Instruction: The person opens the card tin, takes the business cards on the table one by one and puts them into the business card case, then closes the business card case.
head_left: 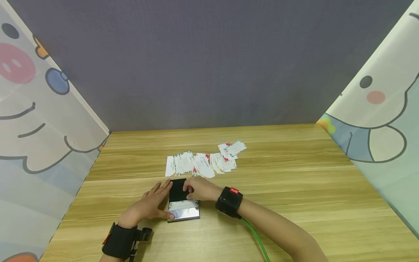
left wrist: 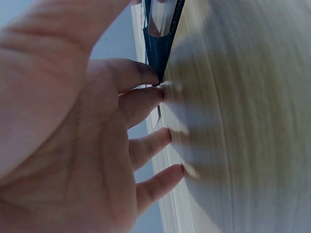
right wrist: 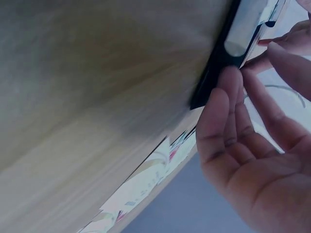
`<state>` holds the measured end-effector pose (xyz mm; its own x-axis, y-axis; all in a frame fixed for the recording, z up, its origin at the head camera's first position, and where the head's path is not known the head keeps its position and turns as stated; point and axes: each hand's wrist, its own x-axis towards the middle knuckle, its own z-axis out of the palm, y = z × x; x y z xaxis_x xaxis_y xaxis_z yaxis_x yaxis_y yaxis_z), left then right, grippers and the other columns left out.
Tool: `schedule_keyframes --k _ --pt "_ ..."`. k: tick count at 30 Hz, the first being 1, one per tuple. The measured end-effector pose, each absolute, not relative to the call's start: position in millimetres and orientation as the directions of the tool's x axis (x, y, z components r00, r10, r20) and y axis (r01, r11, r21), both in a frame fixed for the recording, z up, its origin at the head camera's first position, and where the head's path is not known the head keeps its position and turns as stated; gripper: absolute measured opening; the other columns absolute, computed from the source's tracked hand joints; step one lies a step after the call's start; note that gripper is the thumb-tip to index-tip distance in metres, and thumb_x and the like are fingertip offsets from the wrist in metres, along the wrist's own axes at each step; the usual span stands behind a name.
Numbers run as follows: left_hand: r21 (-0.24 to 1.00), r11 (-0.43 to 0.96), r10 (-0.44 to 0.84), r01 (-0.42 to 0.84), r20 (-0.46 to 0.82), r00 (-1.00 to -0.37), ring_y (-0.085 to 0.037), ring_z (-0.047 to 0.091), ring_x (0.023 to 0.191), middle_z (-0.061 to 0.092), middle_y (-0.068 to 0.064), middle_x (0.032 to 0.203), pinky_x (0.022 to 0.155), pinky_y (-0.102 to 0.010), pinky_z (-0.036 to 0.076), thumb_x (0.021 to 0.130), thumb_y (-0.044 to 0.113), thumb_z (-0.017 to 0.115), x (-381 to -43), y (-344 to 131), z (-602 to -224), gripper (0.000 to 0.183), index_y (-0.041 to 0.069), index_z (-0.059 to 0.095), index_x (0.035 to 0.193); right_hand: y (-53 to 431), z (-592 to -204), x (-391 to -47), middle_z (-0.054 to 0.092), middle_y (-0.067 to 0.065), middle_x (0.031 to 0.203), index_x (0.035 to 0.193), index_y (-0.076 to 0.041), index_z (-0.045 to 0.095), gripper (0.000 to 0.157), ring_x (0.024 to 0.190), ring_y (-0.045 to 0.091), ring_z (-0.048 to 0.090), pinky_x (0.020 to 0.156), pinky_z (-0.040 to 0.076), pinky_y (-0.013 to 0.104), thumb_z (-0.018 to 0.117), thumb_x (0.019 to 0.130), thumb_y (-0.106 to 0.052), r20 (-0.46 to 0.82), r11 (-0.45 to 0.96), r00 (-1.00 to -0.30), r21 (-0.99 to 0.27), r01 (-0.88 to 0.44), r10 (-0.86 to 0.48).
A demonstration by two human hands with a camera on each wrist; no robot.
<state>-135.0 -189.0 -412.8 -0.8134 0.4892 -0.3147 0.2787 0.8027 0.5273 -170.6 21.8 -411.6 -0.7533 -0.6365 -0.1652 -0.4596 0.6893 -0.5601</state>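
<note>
A small black card holder [head_left: 178, 190] lies opened out flat on the table, its upper half bare black. In its lower half a printed card [head_left: 178, 206] sits partly behind a shiny clear pocket [head_left: 184, 214]. My left hand [head_left: 148, 205] rests along the holder's left side, fingers spread and fairly straight, thumb on the lower left part. My right hand [head_left: 202, 188] is at the upper half's right edge with bent fingers. In the right wrist view, those fingertips [right wrist: 228, 77] touch the black cover and the thumb [right wrist: 291, 63] stands apart from them.
Beyond the holder lies a row of printed cards [head_left: 184, 162], overlapping, with two more cards [head_left: 235, 148] farther back on the right. A grey partition [head_left: 209, 72] closes off the table's far side. A green cable [head_left: 256, 238] trails from the right wrist's black camera [head_left: 229, 201].
</note>
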Motion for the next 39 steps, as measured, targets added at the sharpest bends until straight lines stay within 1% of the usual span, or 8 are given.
schedule_keyframes --k 6,13,17,21,26,31,36,39 --pt "0.522 0.805 0.486 0.28 -0.31 -0.817 -0.046 0.006 0.137 0.013 -0.017 0.153 0.096 -0.073 0.013 0.066 0.048 0.075 -136.2 -189.7 -414.5 0.107 0.003 0.019 0.146 30.2 -411.7 -179.6 0.057 0.001 0.08 0.106 -0.004 0.062 0.028 0.072 0.008 0.047 0.067 0.041 0.019 0.07 0.08 -0.012 -0.137 0.721 -0.816 -0.566 -0.4 -0.561" --pt "0.524 0.805 0.486 0.279 -0.313 -0.816 -0.045 0.006 0.137 0.012 -0.016 0.153 0.096 -0.073 0.012 0.066 0.049 0.074 -136.1 -190.3 -415.0 0.107 0.004 0.018 0.146 40.9 -410.1 -193.9 0.057 0.009 0.083 0.111 0.001 0.059 0.036 0.072 0.014 0.048 0.065 0.041 0.023 0.07 0.079 -0.01 -0.113 0.755 -0.892 -0.585 -0.296 -0.438" --pt "0.528 0.803 0.487 0.275 -0.315 -0.815 -0.045 0.004 0.138 0.012 -0.016 0.153 0.096 -0.073 0.011 0.066 0.048 0.075 -135.7 -190.6 -414.9 0.107 0.005 0.018 0.146 44.4 -410.4 -199.2 0.058 0.014 0.101 0.117 0.001 0.056 0.044 0.091 0.023 0.055 0.081 0.047 0.033 0.071 0.078 -0.011 -0.114 0.81 -0.925 -0.529 -0.253 -0.363" --pt "0.527 0.804 0.486 0.275 -0.316 -0.815 -0.045 0.005 0.138 0.012 -0.016 0.153 0.097 -0.073 0.012 0.066 0.048 0.075 -135.6 -190.4 -415.0 0.107 0.004 0.018 0.146 46.1 -412.2 -202.2 0.051 0.018 0.119 0.123 0.001 0.051 0.053 0.109 0.032 0.051 0.092 0.044 0.04 0.072 0.077 -0.014 -0.128 0.851 -0.947 -0.486 -0.198 -0.294" --pt "0.525 0.806 0.483 0.273 -0.318 -0.816 -0.045 0.005 0.138 0.012 -0.016 0.153 0.097 -0.072 0.012 0.066 0.048 0.075 -135.6 -190.0 -415.5 0.107 0.004 0.018 0.146 46.1 -414.0 -204.3 0.046 0.021 0.122 0.125 0.002 0.047 0.06 0.111 0.035 0.045 0.087 0.047 0.044 0.074 0.076 -0.019 -0.126 0.87 -0.964 -0.47 -0.15 -0.234" --pt "0.519 0.811 0.479 0.27 -0.322 -0.817 -0.045 0.005 0.138 0.012 -0.016 0.153 0.097 -0.072 0.012 0.066 0.048 0.075 -135.5 -189.5 -415.4 0.107 0.004 0.018 0.146 45.4 -416.3 -206.9 0.044 0.024 0.121 0.124 0.006 0.046 0.067 0.108 0.036 0.044 0.08 0.048 0.042 0.076 0.073 -0.025 -0.102 0.894 -0.975 -0.426 -0.135 -0.196" --pt "0.521 0.809 0.481 0.272 -0.321 -0.816 -0.045 0.005 0.137 0.012 -0.017 0.153 0.097 -0.072 0.012 0.066 0.047 0.075 -135.3 -188.6 -413.0 0.107 0.004 0.019 0.146 45.1 -419.5 -209.3 0.045 0.025 0.112 0.119 0.007 0.047 0.069 0.101 0.034 0.044 0.074 0.048 0.039 0.08 0.069 -0.028 -0.089 0.906 -0.979 -0.4 -0.136 -0.186" --pt "0.523 0.807 0.484 0.274 -0.319 -0.815 -0.046 0.005 0.137 0.012 -0.017 0.153 0.097 -0.072 0.011 0.067 0.047 0.075 -135.2 -188.2 -411.9 0.106 0.003 0.019 0.146 44.5 -419.9 -210.0 0.047 0.024 0.108 0.121 0.007 0.046 0.073 0.1 0.034 0.044 0.077 0.047 0.039 0.08 0.068 -0.028 -0.092 0.912 -0.98 -0.391 -0.127 -0.175"
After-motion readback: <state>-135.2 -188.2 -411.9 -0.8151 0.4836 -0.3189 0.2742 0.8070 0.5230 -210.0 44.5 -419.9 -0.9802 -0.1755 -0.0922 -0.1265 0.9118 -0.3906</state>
